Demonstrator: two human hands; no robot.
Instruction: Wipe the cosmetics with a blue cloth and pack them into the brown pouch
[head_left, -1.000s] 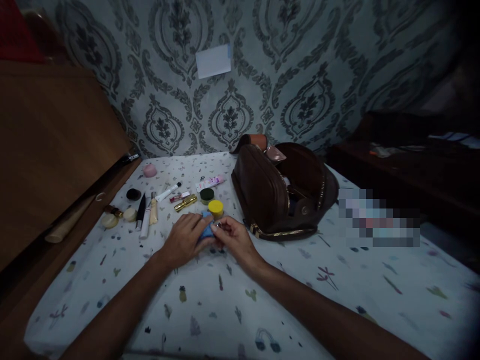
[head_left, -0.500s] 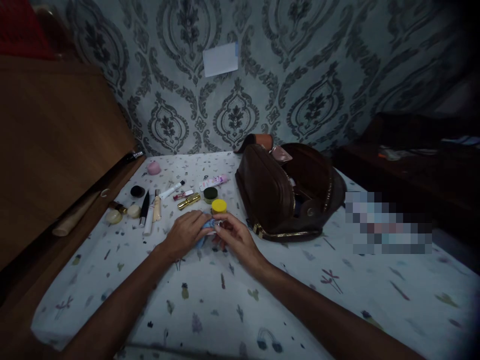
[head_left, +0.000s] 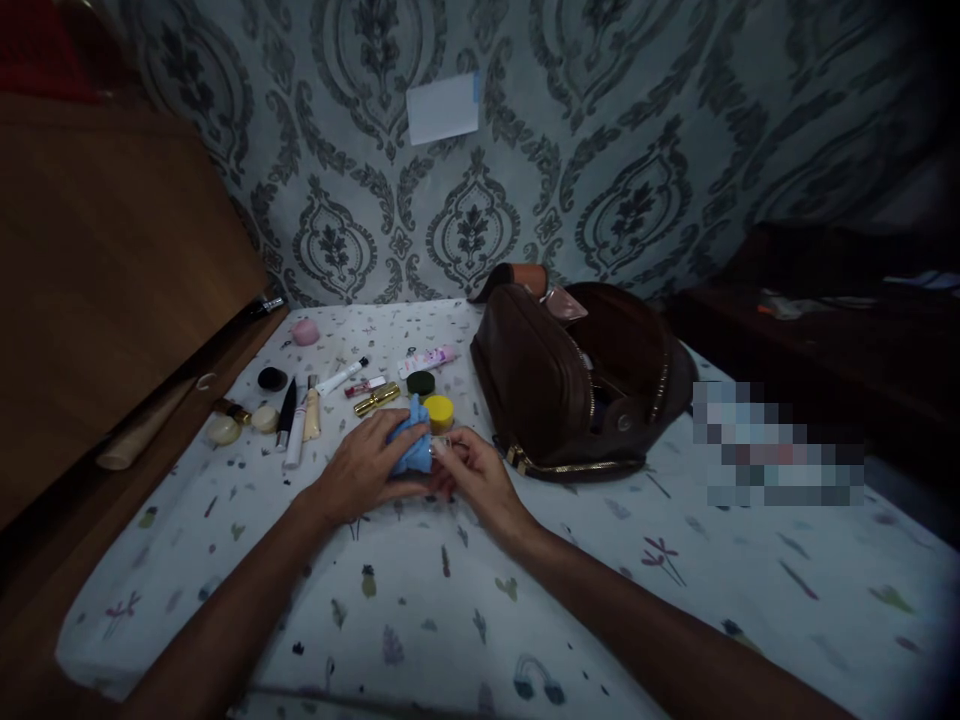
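Observation:
Bunched between thumb and fingers of my left hand [head_left: 367,462] is a light blue cloth [head_left: 411,450]. My right hand [head_left: 474,478] pinches a small, pale, clear-looking item [head_left: 441,445] right against the cloth; its kind is too small to make out. Just beyond both hands stands a jar with a yellow lid [head_left: 438,411], and behind it a dark green-lidded jar [head_left: 421,384]. A gold lipstick tube [head_left: 377,399] lies beyond my left hand.
An open brown leather bag [head_left: 536,380] stands at the right. Several tubes, including a white tube [head_left: 298,430], and small jars lie at the left, near a pink round item [head_left: 305,332]. A wooden panel [head_left: 120,270] borders the table's left side.
My left hand has turned and shifted slightly left, so more of the blue cloth shows. My right hand keeps its pinch beside it.

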